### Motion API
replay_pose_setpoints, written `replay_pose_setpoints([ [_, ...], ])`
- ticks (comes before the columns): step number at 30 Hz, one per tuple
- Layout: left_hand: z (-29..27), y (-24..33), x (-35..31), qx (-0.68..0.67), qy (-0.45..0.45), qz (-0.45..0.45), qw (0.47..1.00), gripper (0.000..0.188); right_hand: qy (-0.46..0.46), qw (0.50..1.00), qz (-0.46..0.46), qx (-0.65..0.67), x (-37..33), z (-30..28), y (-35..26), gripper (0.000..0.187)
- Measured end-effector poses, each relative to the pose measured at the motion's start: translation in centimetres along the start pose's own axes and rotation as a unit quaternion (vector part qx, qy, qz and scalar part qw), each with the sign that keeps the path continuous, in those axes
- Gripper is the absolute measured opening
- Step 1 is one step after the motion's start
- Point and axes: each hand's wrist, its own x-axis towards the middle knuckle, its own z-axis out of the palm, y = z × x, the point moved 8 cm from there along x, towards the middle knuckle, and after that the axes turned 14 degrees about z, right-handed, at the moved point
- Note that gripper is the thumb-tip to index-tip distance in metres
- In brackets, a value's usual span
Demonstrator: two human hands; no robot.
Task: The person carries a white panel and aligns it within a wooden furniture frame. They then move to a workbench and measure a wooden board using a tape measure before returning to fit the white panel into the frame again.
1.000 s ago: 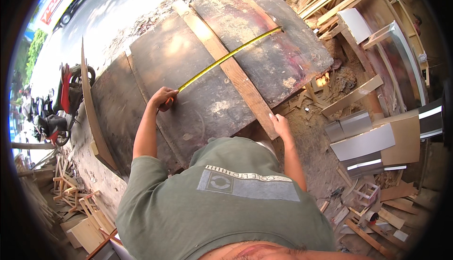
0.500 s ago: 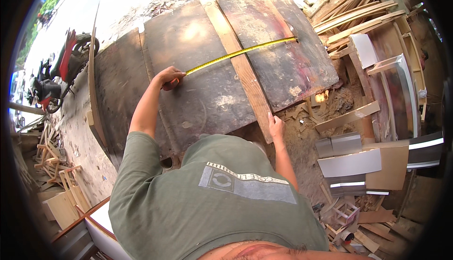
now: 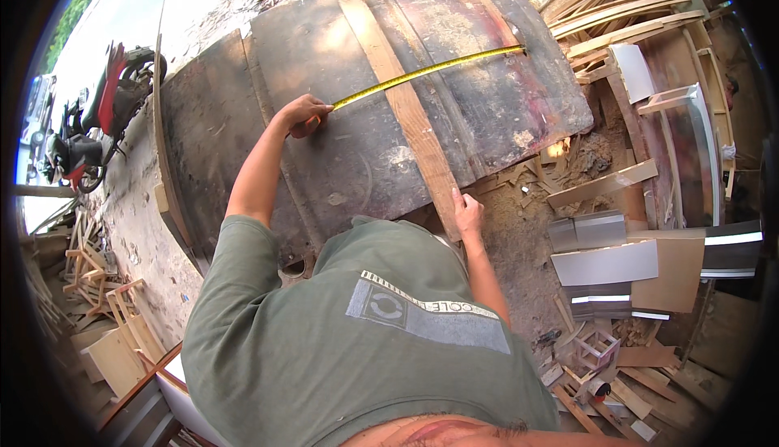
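My left hand point(image 3: 303, 111) is closed around the orange case of a tape measure point(image 3: 307, 128), above the left part of a stained, dark wooden tabletop point(image 3: 341, 163). From it the yellow tape blade point(image 3: 454, 62) runs out to the right, slightly bowed, and its tip rests near the tabletop's right side. Under the blade lies a long wooden plank point(image 3: 415, 122), slanting from the far edge to the near edge. The plank's near end sticks out past the tabletop, where my right hand point(image 3: 468, 215) grips its right side, fingers partly hidden.
Stacked wood strips point(image 3: 625, 21) lie at the far right. Nearer on that side are white and brown panels point(image 3: 608, 262) and a small pinkish frame point(image 3: 598, 350) among offcuts. A motorcycle point(image 3: 97, 122) stands at the left, with wooden frames point(image 3: 122, 341) below it.
The plank has shifted left across the tabletop with my right hand, uncovering a seam on its right. My left hand still holds the tape measure, blade extended. The view has shifted slightly.
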Motion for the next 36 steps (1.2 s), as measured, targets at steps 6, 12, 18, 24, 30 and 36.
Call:
replay_pose_setpoints([
  [6, -0.1, 0.3, 0.3, -0.029, -0.017, -0.008, 0.999, 0.042, -0.031, 0.999, -0.018, -0.008, -3.2, 3.2, -2.0, 0.061],
  [12, -0.3, -0.3, 0.4, -0.018, 0.009, 0.011, 1.0, 0.044, -0.105, 0.994, -0.013, 0.004, -5.1, 5.4, -2.9, 0.059],
  [18, 0.1, 0.1, 0.4, -0.041, -0.012, -0.001, 0.999, 0.044, -0.152, 0.987, -0.013, 0.056, -8.6, 8.8, -3.4, 0.052],
  [24, 0.5, -0.7, 1.0, -0.077, -0.016, 0.006, 0.997, 0.04, -0.181, 0.98, -0.025, 0.074, -9.9, 9.2, -4.8, 0.043],
  [30, 0.5, -0.7, 1.3, -0.074, 0.008, 0.004, 0.997, 0.038, -0.204, 0.973, 0.002, 0.107, -9.6, 9.3, -5.2, 0.042],
  [36, 0.5, -0.3, 1.4, -0.052, -0.049, -0.004, 0.997, 0.042, -0.202, 0.969, 0.008, 0.146, -10.1, 9.2, -5.4, 0.044],
])
